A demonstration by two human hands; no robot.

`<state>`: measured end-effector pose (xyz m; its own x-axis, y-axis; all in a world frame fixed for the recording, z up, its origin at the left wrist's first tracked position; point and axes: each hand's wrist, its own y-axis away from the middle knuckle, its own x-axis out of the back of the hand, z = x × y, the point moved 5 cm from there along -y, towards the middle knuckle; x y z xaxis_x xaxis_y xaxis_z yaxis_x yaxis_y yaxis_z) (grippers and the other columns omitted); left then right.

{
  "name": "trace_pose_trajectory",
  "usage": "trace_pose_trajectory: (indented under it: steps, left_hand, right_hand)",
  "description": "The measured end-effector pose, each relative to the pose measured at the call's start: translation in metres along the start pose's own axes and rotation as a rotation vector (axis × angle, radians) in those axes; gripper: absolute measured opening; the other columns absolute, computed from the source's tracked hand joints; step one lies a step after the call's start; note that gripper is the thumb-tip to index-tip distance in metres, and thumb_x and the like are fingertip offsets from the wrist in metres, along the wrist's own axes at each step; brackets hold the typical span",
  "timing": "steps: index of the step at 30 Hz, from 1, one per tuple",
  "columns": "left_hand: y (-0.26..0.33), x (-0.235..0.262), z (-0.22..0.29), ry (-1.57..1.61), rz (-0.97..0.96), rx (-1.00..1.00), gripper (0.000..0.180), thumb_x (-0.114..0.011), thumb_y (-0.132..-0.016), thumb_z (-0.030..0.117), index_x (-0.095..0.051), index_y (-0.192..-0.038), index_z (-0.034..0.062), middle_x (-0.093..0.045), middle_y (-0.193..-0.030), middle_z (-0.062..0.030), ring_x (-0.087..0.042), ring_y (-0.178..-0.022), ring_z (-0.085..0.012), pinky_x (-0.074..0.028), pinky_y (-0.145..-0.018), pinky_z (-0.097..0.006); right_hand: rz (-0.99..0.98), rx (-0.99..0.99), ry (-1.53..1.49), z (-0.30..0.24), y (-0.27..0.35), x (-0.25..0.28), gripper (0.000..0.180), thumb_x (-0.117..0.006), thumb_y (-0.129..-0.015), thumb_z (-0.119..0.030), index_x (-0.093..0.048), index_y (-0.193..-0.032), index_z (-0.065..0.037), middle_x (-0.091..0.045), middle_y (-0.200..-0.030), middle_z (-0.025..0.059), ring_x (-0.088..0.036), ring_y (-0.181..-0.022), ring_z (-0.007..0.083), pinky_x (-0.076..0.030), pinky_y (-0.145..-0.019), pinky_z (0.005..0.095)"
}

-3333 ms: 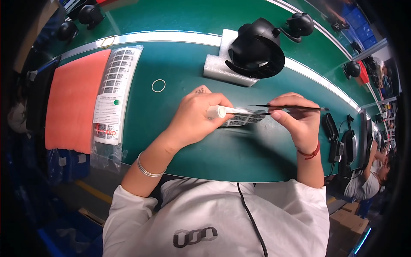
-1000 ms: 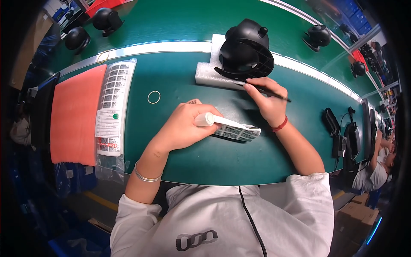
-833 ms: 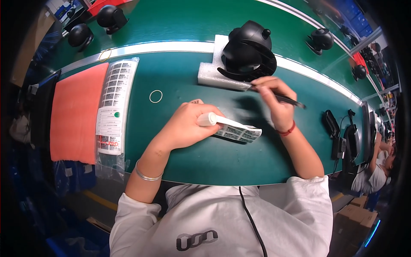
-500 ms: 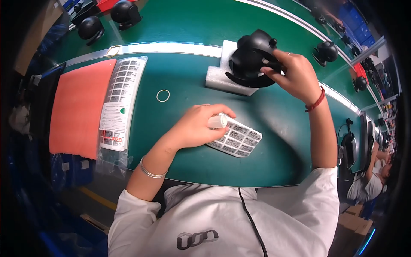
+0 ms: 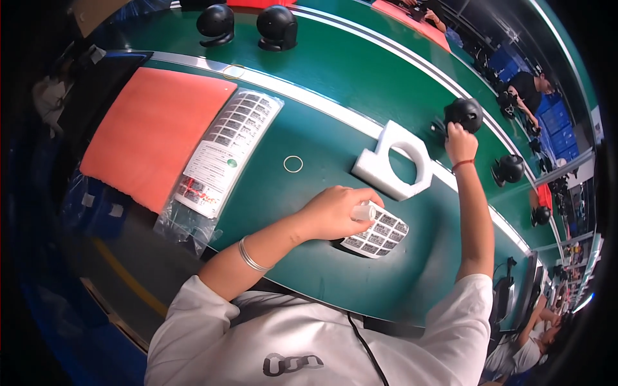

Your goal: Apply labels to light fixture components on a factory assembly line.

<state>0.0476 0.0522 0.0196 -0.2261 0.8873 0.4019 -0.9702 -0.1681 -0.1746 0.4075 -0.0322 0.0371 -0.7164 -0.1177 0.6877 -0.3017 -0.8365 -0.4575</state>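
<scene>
My left hand (image 5: 335,215) rests low over the green table, closed on a sheet of small black-and-white labels (image 5: 385,237) and a short white cylinder (image 5: 364,213) between thumb and fingers. Far to the right, my outstretched right hand (image 5: 461,143) grips a rounded black device (image 5: 467,112) that looks like a camera with a round head. It is over the green belt beyond the table's edge; my fingers are partly hidden against it. Between my hands stands a white foam holder (image 5: 378,171) with a large round opening and nothing in it.
At left lie an orange-pink foam sheet (image 5: 161,122) and a plastic-bagged stack of label sheets (image 5: 241,128). A pale rubber band (image 5: 293,165) lies on the table. More black devices (image 5: 277,29) stand on the belt, with one (image 5: 508,169) to the right. Other people work along the line.
My right hand has carried the black device off the foam holder, outward to the right over the belt. My left hand still holds the labels and cylinder. The whole view has turned.
</scene>
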Motion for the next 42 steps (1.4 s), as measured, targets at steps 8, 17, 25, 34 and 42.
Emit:
trace_pose_trajectory:
  steps: [8, 17, 25, 34, 42]
  left_hand:
    - [-0.002, 0.002, -0.007, -0.096, 0.086, 0.041, 0.033, -0.07, -0.077, 0.022, -0.062, -0.108, 0.0133, -0.068, -0.088, -0.0159, -0.066, -0.086, -0.0364, -0.053, -0.075, -0.044]
    - [0.002, 0.026, -0.003, 0.111, 0.389, -0.002, 0.044, -0.059, -0.086, 0.016, -0.046, -0.127, 0.0076, -0.048, -0.122, -0.0117, -0.056, -0.102, -0.0234, -0.044, -0.091, -0.034]
    - [0.0, 0.011, 0.009, 0.599, 0.167, -0.09, 0.023, -0.052, -0.089, 0.006, -0.053, -0.112, 0.0036, -0.058, -0.103, -0.006, -0.052, -0.084, -0.007, -0.041, -0.073, -0.02]
    - [0.01, -0.007, 0.024, 0.396, 0.094, -0.062, 0.026, -0.058, -0.096, 0.027, -0.054, -0.11, 0.0053, -0.054, -0.082, 0.0016, -0.05, -0.075, -0.0061, -0.043, -0.069, -0.023]
    - [0.015, -0.029, 0.042, 0.321, -0.115, -0.173, 0.045, -0.047, -0.084, 0.013, -0.047, -0.128, 0.0028, -0.056, -0.105, -0.0115, -0.054, -0.097, -0.0259, -0.044, -0.086, -0.037]
  right_hand:
    - [-0.185, -0.142, -0.263, -0.013, 0.031, -0.005, 0.049, -0.06, -0.086, -0.05, -0.064, -0.116, -0.011, -0.066, -0.103, 0.0076, -0.068, -0.081, 0.0291, -0.054, -0.063, 0.0411]
    - [-0.369, -0.516, -0.528, -0.041, 0.13, 0.08, 0.04, -0.05, -0.096, -0.041, -0.053, -0.124, -0.013, -0.06, -0.112, 0.0181, -0.063, -0.09, 0.0428, -0.052, -0.072, 0.0509]
    - [-0.172, -0.314, -0.416, -0.063, 0.188, 0.126, 0.034, -0.063, -0.084, -0.014, -0.064, -0.117, -0.006, -0.057, -0.096, 0.0122, -0.057, -0.084, 0.0307, -0.048, -0.071, 0.0395]
    - [-0.095, -0.271, -0.555, -0.066, 0.177, 0.177, 0.053, -0.067, -0.074, -0.008, -0.057, -0.126, -0.007, -0.057, -0.117, 0.0167, -0.053, -0.11, 0.034, -0.044, -0.087, 0.0435]
    - [0.255, -0.013, -1.398, -0.104, 0.148, 0.267, 0.035, -0.075, -0.073, -0.006, -0.065, -0.106, -0.004, -0.061, -0.103, 0.0124, -0.06, -0.089, 0.0278, -0.048, -0.077, 0.0352]
